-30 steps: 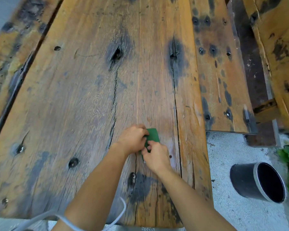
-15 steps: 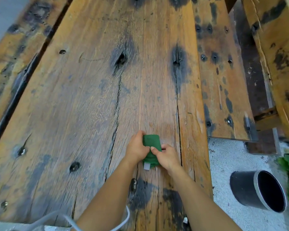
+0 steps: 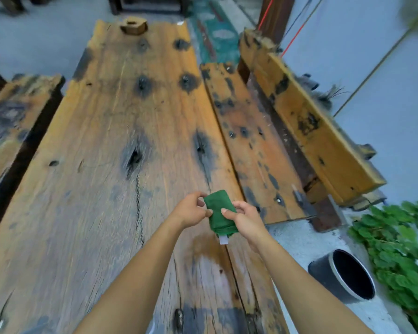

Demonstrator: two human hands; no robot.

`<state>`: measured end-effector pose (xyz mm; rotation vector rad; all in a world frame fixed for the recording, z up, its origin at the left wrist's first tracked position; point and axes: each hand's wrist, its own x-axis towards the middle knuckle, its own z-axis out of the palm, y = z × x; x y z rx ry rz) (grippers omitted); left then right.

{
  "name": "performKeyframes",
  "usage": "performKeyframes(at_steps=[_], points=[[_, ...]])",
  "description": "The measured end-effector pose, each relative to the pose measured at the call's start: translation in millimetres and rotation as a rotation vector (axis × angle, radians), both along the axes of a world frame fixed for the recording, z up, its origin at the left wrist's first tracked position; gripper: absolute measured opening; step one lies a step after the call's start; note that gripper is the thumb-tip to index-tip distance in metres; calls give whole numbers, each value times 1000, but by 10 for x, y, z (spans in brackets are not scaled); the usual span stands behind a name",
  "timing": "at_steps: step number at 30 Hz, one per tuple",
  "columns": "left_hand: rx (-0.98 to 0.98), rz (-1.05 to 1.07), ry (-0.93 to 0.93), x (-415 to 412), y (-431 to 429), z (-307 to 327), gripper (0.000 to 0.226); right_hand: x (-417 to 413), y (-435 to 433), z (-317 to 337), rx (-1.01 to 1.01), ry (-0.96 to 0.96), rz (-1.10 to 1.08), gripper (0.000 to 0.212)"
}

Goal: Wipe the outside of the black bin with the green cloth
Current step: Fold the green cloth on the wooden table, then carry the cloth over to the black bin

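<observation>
Both hands hold the folded green cloth [image 3: 219, 212] above the desk [image 3: 101, 165] near its right edge: left hand [image 3: 191, 210] fingers pinch its left side, right hand [image 3: 243, 216] fingers grip its right. The black bin [image 3: 343, 273] lies tipped on the floor off the desk's right edge, beside leafy plants [image 3: 401, 249].

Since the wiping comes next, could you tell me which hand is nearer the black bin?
Right. The right hand holds the green cloth above the table, up-left of the black bin; the left hand sits farther left.
</observation>
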<state>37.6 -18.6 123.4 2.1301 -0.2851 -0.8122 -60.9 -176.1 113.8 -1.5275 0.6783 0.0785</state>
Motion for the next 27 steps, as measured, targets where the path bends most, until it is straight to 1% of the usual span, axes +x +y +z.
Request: performKeyframes(at_steps=[4,7,10,13,15,17,20,22,24,27], points=[[-51,-186,-149,64,-392,800,31,-130,-271,789,-60,-126,-95,10],[-73,-331,-271,71,-617,1383,29,-310,-477,1350,-110,-198,-145,17],[-148,-478,-307,7,-877,1961,29,-573,-717,1866,-157,-272,-189,20],[-310,-499,-262,-191,-1150,2450,40,-847,-943,2268,-186,-344,-209,19],[-444,-499,-165,-411,-1369,2707,39,-1074,-1107,2532,-210,-386,-225,21],[-534,-546,-52,-664,-1605,2878,40,-1325,-1275,2772,-207,-432,-247,22],[-576,-651,-9,-1067,-1945,3036,41,-1761,-1533,3023,-185,-474,-274,26],[-597,-672,20,-1298,-2161,3116,46,-2068,-1710,3117,-172,-490,-282,31],[-597,-740,34,-1544,-2406,3199,53,-2414,-1905,3166,-147,-494,-302,30],[-565,-856,12,-1962,-2816,3311,52,-2957,-2225,3217,-145,-495,-332,28]])
